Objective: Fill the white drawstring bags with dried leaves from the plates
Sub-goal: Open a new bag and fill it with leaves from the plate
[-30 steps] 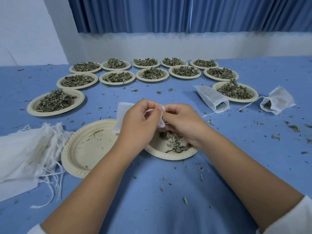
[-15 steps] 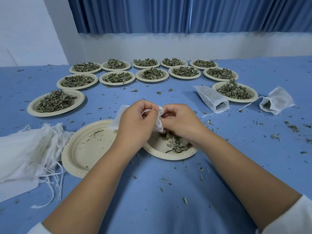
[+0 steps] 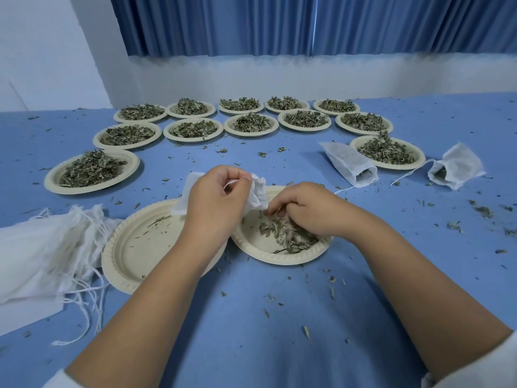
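Spreading across the blue table (image 3: 279, 326) sit plates (image 3: 51, 179) heaped with dried leaves (image 3: 92, 169). Over the nearest plate (image 3: 279, 259), the left hand (image 3: 212, 203) pinches a white drawstring bag (image 3: 258, 191) by its mouth; the right hand (image 3: 305, 208) curls round some leaves there.

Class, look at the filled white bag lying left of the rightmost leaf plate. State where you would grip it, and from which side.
Probably pinch the filled bag at its open mouth, coming from the near side: it lies on its side, mouth nearest, leaves showing there, so lifting by the closed end would likely spill them.
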`<state>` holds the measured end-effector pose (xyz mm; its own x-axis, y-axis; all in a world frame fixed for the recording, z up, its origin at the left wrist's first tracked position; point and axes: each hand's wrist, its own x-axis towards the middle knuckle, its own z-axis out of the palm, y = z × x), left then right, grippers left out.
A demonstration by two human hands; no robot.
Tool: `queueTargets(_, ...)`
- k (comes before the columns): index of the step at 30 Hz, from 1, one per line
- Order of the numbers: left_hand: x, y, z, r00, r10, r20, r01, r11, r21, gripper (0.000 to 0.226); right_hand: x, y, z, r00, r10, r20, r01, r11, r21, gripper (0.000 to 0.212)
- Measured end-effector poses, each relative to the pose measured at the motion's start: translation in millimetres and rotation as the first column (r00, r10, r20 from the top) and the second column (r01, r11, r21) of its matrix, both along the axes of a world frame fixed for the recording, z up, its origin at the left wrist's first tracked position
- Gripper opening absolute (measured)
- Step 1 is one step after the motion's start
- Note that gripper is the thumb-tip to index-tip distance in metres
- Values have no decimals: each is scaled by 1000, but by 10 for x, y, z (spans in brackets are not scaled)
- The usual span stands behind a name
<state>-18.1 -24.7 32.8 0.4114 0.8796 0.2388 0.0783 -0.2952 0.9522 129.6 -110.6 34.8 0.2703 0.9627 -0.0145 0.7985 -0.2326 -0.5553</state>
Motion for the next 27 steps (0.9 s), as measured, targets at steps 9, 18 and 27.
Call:
queueTargets(9,-8,-5,8,1000,1,-6,-1,1000,-7,13,72,-21,-16,999,-3,50,6,998,-64,46)
queueTargets(18,-9,-7,10,999,-5,-32,6,1000,6,12,133,-89,39,997,-56,60,57,998,-22,33)
queueTargets(27,-17,-6,20,1000,-4,-2,4,1000,-22,11,128,-63,46,988,-25,152,21,999,31,32)
